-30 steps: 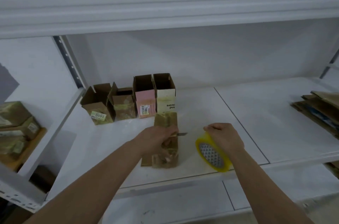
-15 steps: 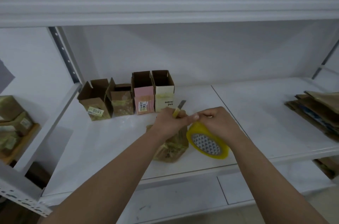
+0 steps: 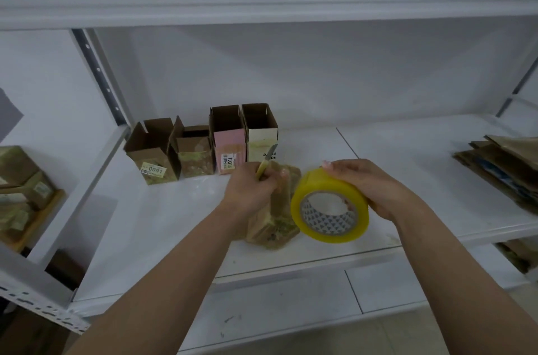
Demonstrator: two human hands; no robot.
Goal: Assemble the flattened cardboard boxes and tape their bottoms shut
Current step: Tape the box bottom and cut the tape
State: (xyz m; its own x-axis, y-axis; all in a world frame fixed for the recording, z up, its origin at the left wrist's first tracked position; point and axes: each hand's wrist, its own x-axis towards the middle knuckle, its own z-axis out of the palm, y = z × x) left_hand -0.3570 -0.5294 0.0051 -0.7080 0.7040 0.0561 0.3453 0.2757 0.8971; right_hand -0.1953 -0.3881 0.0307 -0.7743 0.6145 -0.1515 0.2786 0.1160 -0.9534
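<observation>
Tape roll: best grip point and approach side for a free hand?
Judging by its pose, grip the tape roll across its yellow outer band, coming from above or from the right. It stands on edge with its core facing the camera, and the right hand already holds it over the top that way.

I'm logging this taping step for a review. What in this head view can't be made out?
- Tape end, head view: whether a strip joins the tape roll to the box is not visible.
- Box bottom: covered by the left hand and the roll.
- Knife: handle buried in the left hand's fingers.
- Flat cardboard stack: cut off by the right edge.
</observation>
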